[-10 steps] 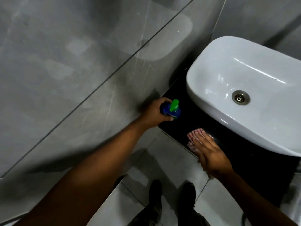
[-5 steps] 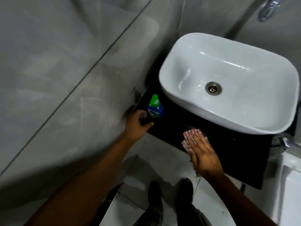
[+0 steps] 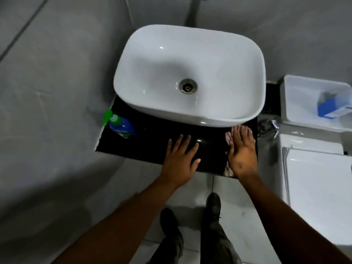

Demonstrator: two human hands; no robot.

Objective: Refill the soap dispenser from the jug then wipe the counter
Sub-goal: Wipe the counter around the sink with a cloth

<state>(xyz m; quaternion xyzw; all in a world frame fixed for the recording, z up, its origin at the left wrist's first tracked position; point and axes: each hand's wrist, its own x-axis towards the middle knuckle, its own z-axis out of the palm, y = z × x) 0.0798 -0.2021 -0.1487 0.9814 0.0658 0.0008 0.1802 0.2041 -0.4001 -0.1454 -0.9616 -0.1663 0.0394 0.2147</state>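
A blue soap dispenser (image 3: 122,126) with a green pump stands at the far left corner of the black counter (image 3: 150,141), by the wall. My left hand (image 3: 180,159) rests flat on the counter's front middle, fingers spread, holding nothing. My right hand (image 3: 242,151) presses flat on a pink striped cloth (image 3: 228,137) at the counter's right end, just in front of the white basin (image 3: 190,73). Most of the cloth is hidden under the hand. No jug is in view.
A white toilet cistern (image 3: 308,105) with a blue pack (image 3: 333,109) on top stands right of the counter, above the toilet lid (image 3: 320,187). A chrome fitting (image 3: 268,128) sits between them. Grey tiled walls close in left and behind. My feet (image 3: 192,225) stand on the floor below.
My left hand let go of the soap dispenser and moved right onto the counter's middle. My right hand slid the cloth to the counter's right end. The view swung right.
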